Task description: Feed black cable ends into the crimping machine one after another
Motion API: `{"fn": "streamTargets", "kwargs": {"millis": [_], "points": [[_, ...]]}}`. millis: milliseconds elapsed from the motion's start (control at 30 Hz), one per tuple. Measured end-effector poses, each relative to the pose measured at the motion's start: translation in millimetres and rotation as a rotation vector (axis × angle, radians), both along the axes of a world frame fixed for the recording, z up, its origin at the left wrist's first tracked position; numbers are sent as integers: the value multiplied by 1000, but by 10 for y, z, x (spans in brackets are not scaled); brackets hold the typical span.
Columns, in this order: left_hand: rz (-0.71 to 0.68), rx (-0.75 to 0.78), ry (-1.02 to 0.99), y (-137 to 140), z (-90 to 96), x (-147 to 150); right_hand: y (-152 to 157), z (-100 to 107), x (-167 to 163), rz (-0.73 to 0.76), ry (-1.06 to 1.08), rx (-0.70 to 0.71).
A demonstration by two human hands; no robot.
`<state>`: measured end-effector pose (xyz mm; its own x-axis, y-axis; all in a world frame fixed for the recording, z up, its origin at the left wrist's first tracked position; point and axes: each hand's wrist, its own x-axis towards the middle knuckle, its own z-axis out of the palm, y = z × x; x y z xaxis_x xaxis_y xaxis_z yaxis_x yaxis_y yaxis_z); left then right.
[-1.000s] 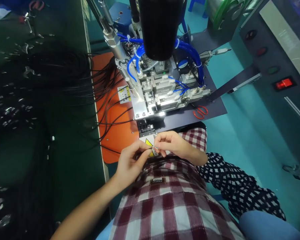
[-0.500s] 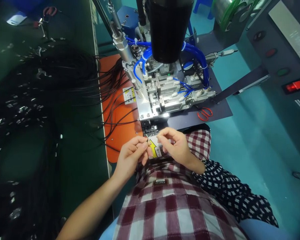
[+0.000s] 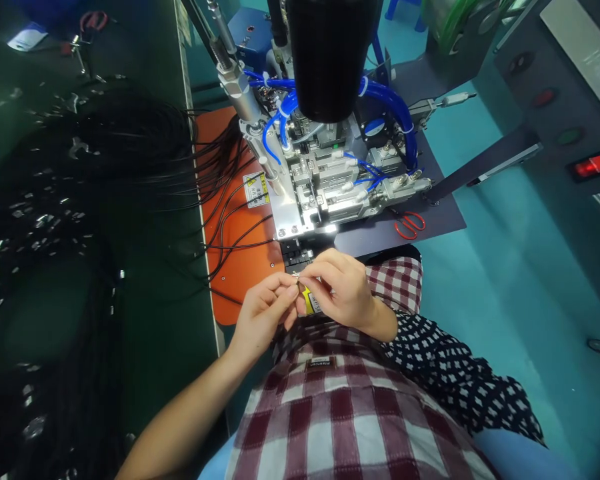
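Observation:
My left hand (image 3: 267,303) is closed in a pinch on the end of a thin black cable, most of which its fingers hide. Fine light wire ends (image 3: 295,274) stick out at the fingertips. My right hand (image 3: 344,288) meets it from the right, thumb and forefinger pinched on these thin wires. Both hands are held over a white label with a yellow arrow (image 3: 309,301), at the near end of the machine's black track (image 3: 297,257).
Ahead stands a metal machine (image 3: 340,180) with blue air hoses. Black cables (image 3: 230,227) cross its orange plate (image 3: 220,267) from a dark table at left. Red-handled scissors (image 3: 409,225) lie on the grey plate. A black cylinder (image 3: 333,60) hangs above; a control box (image 3: 565,107) stands right.
My right hand has moved left, and its fingertips now touch those of my left hand at the wire ends. My left hand has stayed almost still.

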<state>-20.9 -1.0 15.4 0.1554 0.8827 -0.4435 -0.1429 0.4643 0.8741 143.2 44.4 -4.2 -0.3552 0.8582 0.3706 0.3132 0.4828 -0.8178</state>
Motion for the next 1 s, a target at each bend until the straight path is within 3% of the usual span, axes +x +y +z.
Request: {"fn": "streamTargets", "kwargs": {"millis": [300, 400, 600, 667, 867, 1000], "points": [[22, -36, -95, 35, 4, 30, -126, -135, -205, -87, 378, -234], [26, -35, -117, 42, 4, 21, -124, -175, -234, -108, 405, -264], [46, -11, -124, 24, -13, -13, -62, -200, -96, -229, 455, -532], [38, 21, -88, 11, -13, -10, -87, -162, 7, -233, 472, -551], [14, 153, 158, -24, 24, 76, -231, -7, 173, -7, 318, -550], [37, 253, 277, -52, 10, 112, -256, 39, 145, -33, 250, -447]]}}
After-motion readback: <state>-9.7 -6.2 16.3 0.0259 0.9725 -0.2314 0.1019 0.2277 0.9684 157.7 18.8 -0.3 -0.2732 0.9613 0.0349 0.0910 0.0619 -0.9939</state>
